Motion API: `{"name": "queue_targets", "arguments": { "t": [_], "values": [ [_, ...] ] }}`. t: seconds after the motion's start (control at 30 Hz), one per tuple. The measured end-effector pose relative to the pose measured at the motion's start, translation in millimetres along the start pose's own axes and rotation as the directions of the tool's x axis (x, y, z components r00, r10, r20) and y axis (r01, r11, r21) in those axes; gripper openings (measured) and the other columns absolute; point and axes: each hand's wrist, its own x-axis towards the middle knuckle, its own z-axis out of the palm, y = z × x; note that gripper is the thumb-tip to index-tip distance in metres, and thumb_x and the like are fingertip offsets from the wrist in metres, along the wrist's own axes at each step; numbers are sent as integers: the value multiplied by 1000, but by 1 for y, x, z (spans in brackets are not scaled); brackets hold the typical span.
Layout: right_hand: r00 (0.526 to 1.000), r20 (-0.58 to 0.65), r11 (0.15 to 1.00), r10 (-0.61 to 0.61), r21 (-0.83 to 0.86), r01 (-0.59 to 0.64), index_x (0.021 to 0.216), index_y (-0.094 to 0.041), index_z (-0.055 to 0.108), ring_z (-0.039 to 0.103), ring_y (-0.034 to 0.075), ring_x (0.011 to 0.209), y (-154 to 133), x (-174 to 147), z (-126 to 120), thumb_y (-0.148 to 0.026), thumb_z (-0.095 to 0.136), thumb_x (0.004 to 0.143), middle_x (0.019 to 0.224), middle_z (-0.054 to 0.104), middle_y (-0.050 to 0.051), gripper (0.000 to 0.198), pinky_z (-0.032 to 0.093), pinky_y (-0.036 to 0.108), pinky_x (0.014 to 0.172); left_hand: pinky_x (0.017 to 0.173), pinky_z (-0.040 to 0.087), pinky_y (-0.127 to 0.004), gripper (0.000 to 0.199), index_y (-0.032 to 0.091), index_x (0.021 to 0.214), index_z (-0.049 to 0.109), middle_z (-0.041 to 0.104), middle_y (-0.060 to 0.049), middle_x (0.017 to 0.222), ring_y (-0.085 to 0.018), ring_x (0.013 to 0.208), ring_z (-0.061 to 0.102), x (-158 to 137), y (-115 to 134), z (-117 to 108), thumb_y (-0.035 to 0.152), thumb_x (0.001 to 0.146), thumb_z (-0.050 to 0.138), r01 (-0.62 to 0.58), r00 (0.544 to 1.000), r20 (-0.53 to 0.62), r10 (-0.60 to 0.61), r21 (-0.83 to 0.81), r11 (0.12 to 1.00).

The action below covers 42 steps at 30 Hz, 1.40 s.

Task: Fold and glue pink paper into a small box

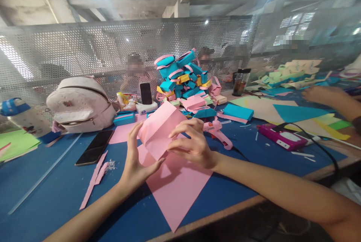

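Folded pink paper, two-handed hold

I have the left hand gripping the paper's left side, the right hand its right, above a flat pink sheet on the blue table; rightward lies a glue gun.

- No lettering, number or brand can be read anywhere in the frame.
- Left of the frame: a small dark patch sits on the front of the pale backpack; any wording on it is too small to make out.
- Far left: the white and blue bottle bears a printed design, blurred.
- Right of the frame: the magenta box shows pale areas on its top and side; any markings there are illegible.
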Motion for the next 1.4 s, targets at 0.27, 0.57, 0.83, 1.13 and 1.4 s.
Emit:
{"name": "queue_targets", "arguments": {
  "t": [0.27, 0.57, 0.83, 1.13, 1.4],
  "values": [
    [987, -54, 988, 152, 9, -152, 80, -29, 74, 55, 22, 95, 1, 6, -2, -31, 68, 88, 91, 70, 1, 11, 35, 42, 89, 116, 28, -56, 94, 30, 147, 28, 36, -12, 149, -35, 139, 35, 2, -6, 0, 40, 70, 81, 76, 995, -60, -77, -29, 997],
    [981, -29, 976, 194, 103, -190, 83, -26, 71, 57, 23, 94, 1, 4, -1, -29, 67, 89, 88, 73, 0, 8, 37, 42, 90, 115, 30, -54, 88, 29, 145, 32, 38, -13, 148, -34, 139, 36, 4, -8, -1, 39, 72, 79, 138, 979, -136, -150, -92, 986],
    [974, 8, 961, 228, 157, -227, 76, -24, 66, 59, 21, 88, 1, 2, 1, -41, 64, 89, 85, 73, 0, 22, 38, 41, 89, 114, 31, -54, 89, 28, 145, 32, 39, -13, 147, -34, 138, 37, 3, -9, -1, 42, 71, 79, 128, 979, -147, -138, -78, 989],
    [983, 33, 962, 180, 203, -183, 84, -25, 69, 62, 19, 81, 0, 2, 4, -26, 66, 90, 82, 75, 0, 8, 43, 39, 85, 115, 30, -53, 89, 30, 145, 32, 39, -12, 146, -34, 138, 37, 3, -9, -1, 41, 70, 79, 117, 981, -144, -127, -75, 990],
    [988, 19, 967, 156, 202, -156, 87, -25, 70, 64, 17, 79, 0, 2, 7, -16, 64, 90, 81, 75, -2, 11, 44, 36, 80, 115, 30, -54, 89, 28, 144, 33, 39, -13, 146, -34, 138, 37, 4, -9, -1, 40, 70, 80, 118, 981, -142, -129, -84, 989]
  ]
}}
